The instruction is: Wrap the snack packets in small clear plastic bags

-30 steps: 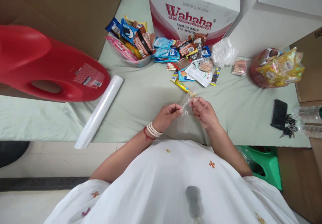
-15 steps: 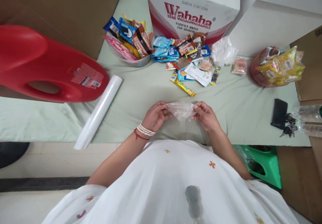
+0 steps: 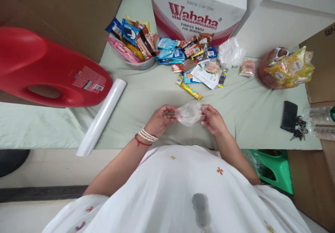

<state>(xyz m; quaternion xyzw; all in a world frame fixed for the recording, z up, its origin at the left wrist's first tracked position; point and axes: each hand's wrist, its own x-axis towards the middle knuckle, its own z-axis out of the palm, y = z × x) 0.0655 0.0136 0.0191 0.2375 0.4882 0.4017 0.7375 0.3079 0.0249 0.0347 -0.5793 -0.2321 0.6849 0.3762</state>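
A thin clear plastic bowl cover [image 3: 188, 114] is stretched between my two hands, just above the cloth at the front of the table. My left hand [image 3: 162, 120], with beads and a red string at the wrist, pinches its left edge. At the right edge, my right hand [image 3: 211, 118] grips it between thumb and fingers. The cover looks rounded and crinkled in the middle. Beyond it lies a yellow snack stick [image 3: 191, 91], touching neither hand. A heap of wrapped snacks [image 3: 171, 57] spreads out behind that.
A clear bowl [image 3: 142, 65] full of snacks stands back left, a reddish bowl [image 3: 264, 74] of yellow packets at right. Crumpled clear plastic [image 3: 231, 52] lies between them. A white roll [image 3: 102, 118], red jug [image 3: 65, 79], Wahaha carton [image 3: 199, 13], black case [image 3: 288, 116] and keys surround the work area.
The plastic cover has gone from a hanging, pointed shape to a rounder, more spread one. My left hand has shifted slightly left; both hands keep their hold.
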